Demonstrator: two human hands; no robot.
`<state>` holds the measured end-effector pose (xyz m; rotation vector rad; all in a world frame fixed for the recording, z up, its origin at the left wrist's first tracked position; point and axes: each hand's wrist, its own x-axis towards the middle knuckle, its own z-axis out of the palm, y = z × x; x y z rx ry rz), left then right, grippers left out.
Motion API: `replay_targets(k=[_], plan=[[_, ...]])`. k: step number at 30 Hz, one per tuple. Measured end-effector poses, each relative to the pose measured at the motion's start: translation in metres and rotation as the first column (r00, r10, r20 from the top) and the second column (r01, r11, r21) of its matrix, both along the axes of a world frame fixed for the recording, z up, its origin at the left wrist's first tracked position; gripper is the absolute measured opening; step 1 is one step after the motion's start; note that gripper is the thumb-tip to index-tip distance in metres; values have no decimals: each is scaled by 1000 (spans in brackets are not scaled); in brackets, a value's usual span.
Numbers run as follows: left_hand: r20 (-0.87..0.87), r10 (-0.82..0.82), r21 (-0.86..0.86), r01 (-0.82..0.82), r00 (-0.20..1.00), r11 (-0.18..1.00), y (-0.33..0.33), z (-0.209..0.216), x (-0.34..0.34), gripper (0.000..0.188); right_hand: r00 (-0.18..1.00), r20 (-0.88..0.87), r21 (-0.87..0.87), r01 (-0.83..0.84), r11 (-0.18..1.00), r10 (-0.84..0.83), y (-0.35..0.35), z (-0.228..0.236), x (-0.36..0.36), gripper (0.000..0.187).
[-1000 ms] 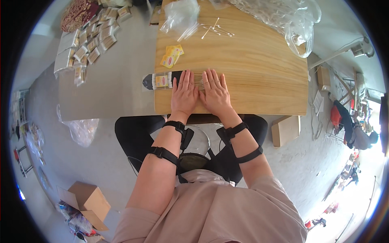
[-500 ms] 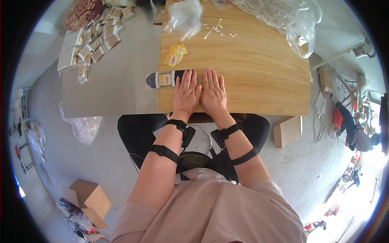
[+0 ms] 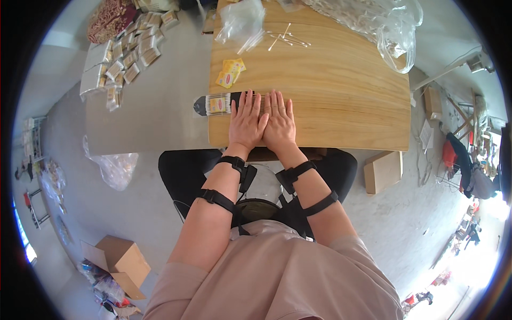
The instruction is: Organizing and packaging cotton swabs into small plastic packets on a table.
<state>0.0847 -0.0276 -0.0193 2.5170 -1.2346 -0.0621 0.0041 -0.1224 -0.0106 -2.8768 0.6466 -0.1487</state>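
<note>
My left hand and my right hand lie flat side by side near the table's front edge, fingers stretched out and pointing away from me. Beneath the left fingers is part of a dark strip. A row of cotton swabs with a yellow card on it, seemingly in a clear sleeve, lies on the strip just left of my left hand. Thin brownish sticks show between the two hands. What else is under the palms is hidden.
Yellow cards, a stack of clear bags and loose cotton swabs lie farther back on the wooden table. Many small packs cover the grey table's far left. A large plastic bag sits at the back right.
My right hand has moved slightly left, narrowing the gap to my left hand. Both hands stay flat. The whole view has shifted a little.
</note>
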Motion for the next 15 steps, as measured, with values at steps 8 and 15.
replay_targets(k=[8, 15], plan=[[-17, -20, -63, 19, 1000, 998, 2, 0, 1, 63, 1000, -4, 52, -27, 998, 27, -1, 6, 1, 62], [-35, 3, -92, -6, 999, 996, -1, -2, 1, 63, 1000, -25, 14, -3, 1000, 3, 0, 3, 1, 61]])
